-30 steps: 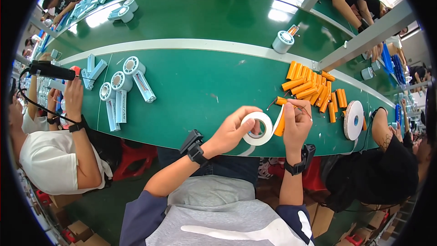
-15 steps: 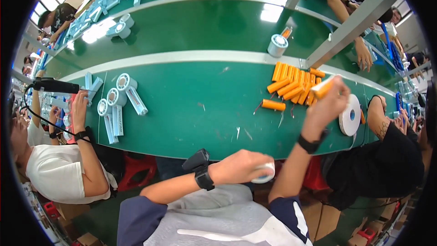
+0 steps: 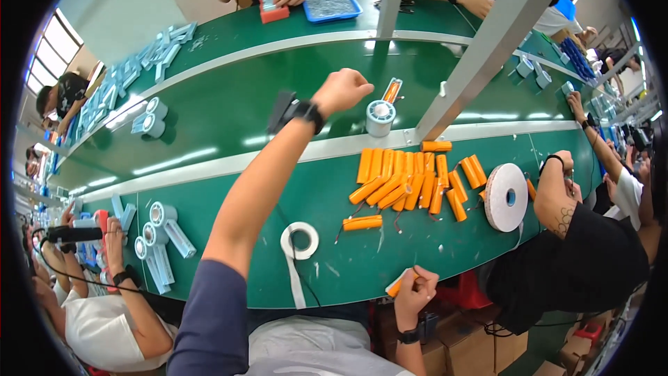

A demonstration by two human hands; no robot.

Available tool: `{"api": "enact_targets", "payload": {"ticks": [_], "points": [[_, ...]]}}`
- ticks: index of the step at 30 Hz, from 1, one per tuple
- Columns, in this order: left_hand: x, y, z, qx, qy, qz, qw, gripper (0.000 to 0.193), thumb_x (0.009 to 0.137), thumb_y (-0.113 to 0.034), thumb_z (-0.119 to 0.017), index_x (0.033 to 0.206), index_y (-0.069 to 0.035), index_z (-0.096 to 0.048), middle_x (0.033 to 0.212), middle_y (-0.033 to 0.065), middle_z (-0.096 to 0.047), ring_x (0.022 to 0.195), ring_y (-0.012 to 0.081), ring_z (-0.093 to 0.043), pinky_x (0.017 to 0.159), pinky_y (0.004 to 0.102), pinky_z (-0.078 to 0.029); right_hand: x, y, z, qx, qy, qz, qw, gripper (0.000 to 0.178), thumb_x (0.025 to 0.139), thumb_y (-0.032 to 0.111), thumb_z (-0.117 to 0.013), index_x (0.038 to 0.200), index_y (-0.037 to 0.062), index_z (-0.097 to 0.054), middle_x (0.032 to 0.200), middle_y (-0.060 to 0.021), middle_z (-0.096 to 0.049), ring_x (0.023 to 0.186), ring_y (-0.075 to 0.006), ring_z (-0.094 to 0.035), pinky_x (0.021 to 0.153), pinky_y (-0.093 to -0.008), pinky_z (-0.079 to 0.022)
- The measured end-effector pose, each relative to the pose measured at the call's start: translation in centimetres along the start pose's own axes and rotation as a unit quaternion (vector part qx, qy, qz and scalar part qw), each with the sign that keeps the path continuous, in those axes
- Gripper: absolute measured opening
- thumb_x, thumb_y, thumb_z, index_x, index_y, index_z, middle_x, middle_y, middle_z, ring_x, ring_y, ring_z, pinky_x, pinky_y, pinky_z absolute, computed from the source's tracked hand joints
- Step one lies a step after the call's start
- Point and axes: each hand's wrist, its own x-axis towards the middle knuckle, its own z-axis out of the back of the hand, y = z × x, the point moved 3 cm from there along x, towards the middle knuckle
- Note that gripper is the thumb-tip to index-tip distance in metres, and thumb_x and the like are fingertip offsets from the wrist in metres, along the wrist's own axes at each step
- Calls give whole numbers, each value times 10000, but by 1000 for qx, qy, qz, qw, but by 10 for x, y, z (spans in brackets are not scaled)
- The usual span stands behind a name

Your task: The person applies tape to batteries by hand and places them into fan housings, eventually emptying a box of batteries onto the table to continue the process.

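My left hand reaches out over the far strip of the green bench, its fingers curled together with nothing visible in them. Just right of it, not touched, stands a light blue handheld fan, its opened handle showing orange inside. At the near edge my right hand grips an orange cylindrical battery with a white strip along it. Several more orange batteries with thin wires lie heaped right of centre. A white tape roll rests flat, its loose end running to the front edge.
A large white reel stands right of the batteries. An angled grey post rises behind them. Several blue fans lie at left, beside a co-worker in white. A co-worker in black sits at right.
My left hand has left the tape roll on the bench and moved far forward. My right hand has drawn its battery back from the heap to the near edge. The view has shifted.
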Motion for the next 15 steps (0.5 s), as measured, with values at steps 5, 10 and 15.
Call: {"api": "enact_targets", "payload": {"ticks": [5,10,15], "points": [[90,11,-63,18,171,74,982,343,851,-343,-731,902,-6,-768,838,162,-740,726,255,-725,643,341,-579,6,0,-10,-2,10,-19,1000,174,920,18,-673,1048,-6,-557,758,-65,-634,636,-81,-607,562,-233,-473],[111,0,-94,-41,210,117,970,376,731,-357,-820,840,-2,-764,814,157,-731,686,221,-721,616,316,-583,0,-7,-7,-32,-18,-29,999,184,917,34,-683,1044,-7,-556,751,-61,-631,644,-74,-606,560,-232,-473],[115,3,-110,65,92,45,993,438,624,-364,-874,803,16,-750,808,178,-736,732,287,-728,694,367,-597,6,5,-7,-41,-14,-29,999,173,929,45,-674,1040,-15,-555,746,-44,-593,605,-67,-542,542,-242,-449]]}}
